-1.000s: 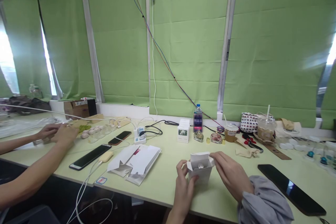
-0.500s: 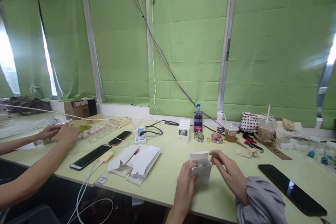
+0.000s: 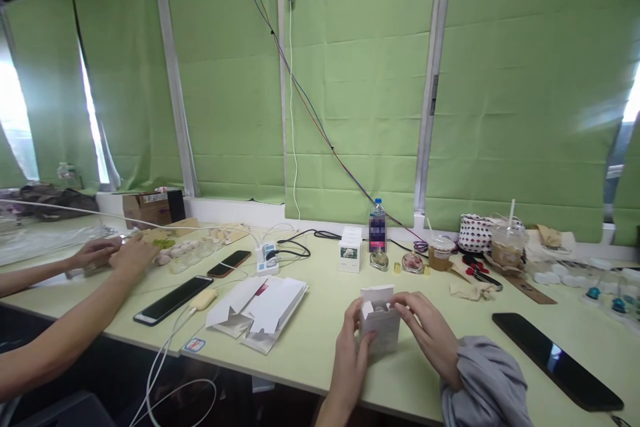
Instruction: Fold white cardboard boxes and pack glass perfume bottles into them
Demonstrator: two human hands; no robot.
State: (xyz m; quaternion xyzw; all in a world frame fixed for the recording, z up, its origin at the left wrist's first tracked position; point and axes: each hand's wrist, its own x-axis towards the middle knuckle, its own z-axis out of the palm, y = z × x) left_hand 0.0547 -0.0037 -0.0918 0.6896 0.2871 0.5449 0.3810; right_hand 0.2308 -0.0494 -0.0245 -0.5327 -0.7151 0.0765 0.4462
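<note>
A small white box (image 3: 384, 335) stands at the table's front edge with its top open and a flap raised at the back. Something round and pale shows inside the opening, too small to name. My left hand (image 3: 351, 340) is wrapped round the box's left side, thumb on its front face. With its fingers bent at the top right rim, my right hand (image 3: 423, 320) pinches the box's edge or side flap. Farther back are a white box with a flower picture (image 3: 349, 257) and two small glass bottles, one greenish (image 3: 379, 261) and one pinkish (image 3: 413, 263).
Flattened white boxes (image 3: 274, 313) lie to the left, near phones (image 3: 173, 300) and a power strip (image 3: 267, 260). A black phone (image 3: 556, 360) lies at right. Behind stand a water bottle (image 3: 378, 227) and drink cups (image 3: 440, 255). At far left, another person's hands (image 3: 133, 253) work over small items.
My right hand has moved left onto the box's rim. My left fingers have come out of the opening to the box's side. The side flap now stands up.
</note>
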